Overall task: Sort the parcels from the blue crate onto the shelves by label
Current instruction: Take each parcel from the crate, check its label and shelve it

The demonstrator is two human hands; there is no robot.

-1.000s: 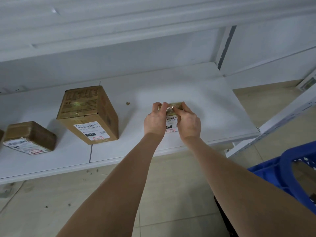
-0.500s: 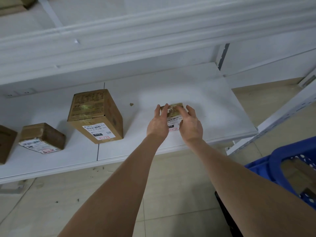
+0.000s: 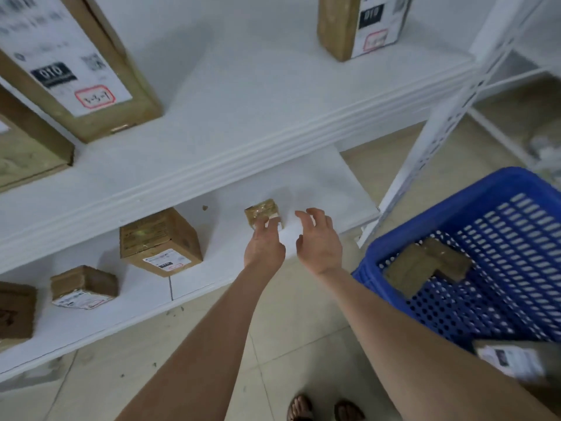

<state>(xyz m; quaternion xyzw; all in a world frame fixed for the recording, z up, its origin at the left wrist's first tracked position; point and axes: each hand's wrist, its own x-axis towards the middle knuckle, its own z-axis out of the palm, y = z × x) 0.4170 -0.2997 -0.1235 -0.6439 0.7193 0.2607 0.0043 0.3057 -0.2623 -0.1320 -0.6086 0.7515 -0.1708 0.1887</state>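
A small taped cardboard parcel (image 3: 261,211) stands on the bottom white shelf (image 3: 328,189). My left hand (image 3: 263,243) hovers just in front of it, its fingertips overlapping the parcel's front, fingers loose. My right hand (image 3: 318,238) is off to the parcel's right, fingers spread and relaxed, holding nothing. The blue crate (image 3: 491,262) sits on the floor at right with a brown parcel (image 3: 425,268) inside and a labelled parcel (image 3: 516,360) at its near edge.
On the bottom shelf lie a bigger box (image 3: 159,241), a flat labelled parcel (image 3: 83,285) and another box (image 3: 15,311) at the left edge. The shelf above carries a large labelled box (image 3: 69,62) and a box (image 3: 361,22) at right. A white upright (image 3: 449,117) stands beside the crate.
Both hands have let go of the small parcel and drawn back from it; the right hand moved right. The view pulled back and up, revealing the upper shelf and the crate.
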